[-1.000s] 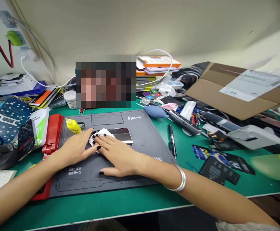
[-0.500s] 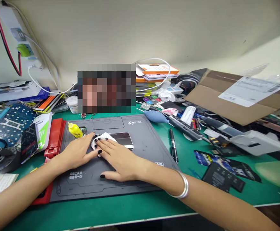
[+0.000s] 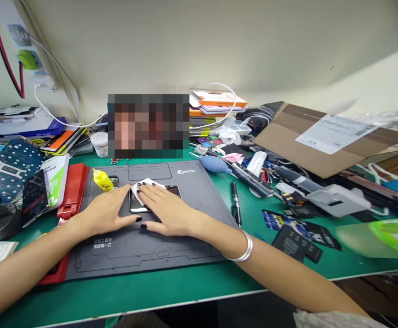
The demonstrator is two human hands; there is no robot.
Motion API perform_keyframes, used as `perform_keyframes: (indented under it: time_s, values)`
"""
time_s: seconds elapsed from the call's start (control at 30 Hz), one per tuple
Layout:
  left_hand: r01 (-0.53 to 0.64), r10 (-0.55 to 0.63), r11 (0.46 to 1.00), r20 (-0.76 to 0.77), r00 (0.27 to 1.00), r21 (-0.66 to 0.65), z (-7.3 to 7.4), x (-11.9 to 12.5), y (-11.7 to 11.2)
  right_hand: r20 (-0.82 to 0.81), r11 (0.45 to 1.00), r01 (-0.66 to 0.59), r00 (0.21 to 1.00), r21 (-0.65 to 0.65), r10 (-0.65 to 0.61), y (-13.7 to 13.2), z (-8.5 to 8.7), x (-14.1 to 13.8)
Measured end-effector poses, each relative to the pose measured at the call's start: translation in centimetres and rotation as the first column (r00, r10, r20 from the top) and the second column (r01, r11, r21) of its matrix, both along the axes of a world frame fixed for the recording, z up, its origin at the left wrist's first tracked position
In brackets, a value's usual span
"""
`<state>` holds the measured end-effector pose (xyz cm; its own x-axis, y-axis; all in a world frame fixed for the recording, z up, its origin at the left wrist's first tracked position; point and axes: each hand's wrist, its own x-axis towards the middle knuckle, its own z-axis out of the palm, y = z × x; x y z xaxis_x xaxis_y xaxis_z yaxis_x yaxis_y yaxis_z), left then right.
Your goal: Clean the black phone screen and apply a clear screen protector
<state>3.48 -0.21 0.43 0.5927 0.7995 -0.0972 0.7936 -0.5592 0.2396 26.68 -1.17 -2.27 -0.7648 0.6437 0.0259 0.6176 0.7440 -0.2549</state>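
Phone (image 3: 137, 204) on WKTOO mat (image 3: 204, 196); right grip (image 3: 168, 210) spread over wipe (image 3: 135, 188), left grip (image 3: 107, 211) apparently spread too.

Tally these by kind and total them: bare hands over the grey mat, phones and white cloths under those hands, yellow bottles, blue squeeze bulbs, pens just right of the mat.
Left hand and right hand: 2
Phone: 1
White cloth: 1
Yellow bottle: 1
Blue squeeze bulb: 1
Pen: 1
Total: 7
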Motion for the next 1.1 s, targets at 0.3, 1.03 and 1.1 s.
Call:
perform_keyframes:
  time_s: [0.3,1.03,1.1]
  values:
    - [0.008,-0.008,1.000,0.034,0.999,0.007,-0.2,-0.1,0.0,-0.006,0.995,-0.104,0.995,0.010,0.104,-1.2,-0.3,-0.6]
    - [-0.055,0.054,0.998,-0.015,0.998,-0.035,-0.1,0.3,0.2,0.002,0.997,-0.059,0.998,0.050,0.059,-1.3,-0.3,-1.0]
    - [-0.062,0.062,0.997,-0.011,0.998,-0.043,0.0,0.4,0.2,-0.012,0.992,-0.111,0.994,0.060,0.112,-1.4,-0.5,-1.5]
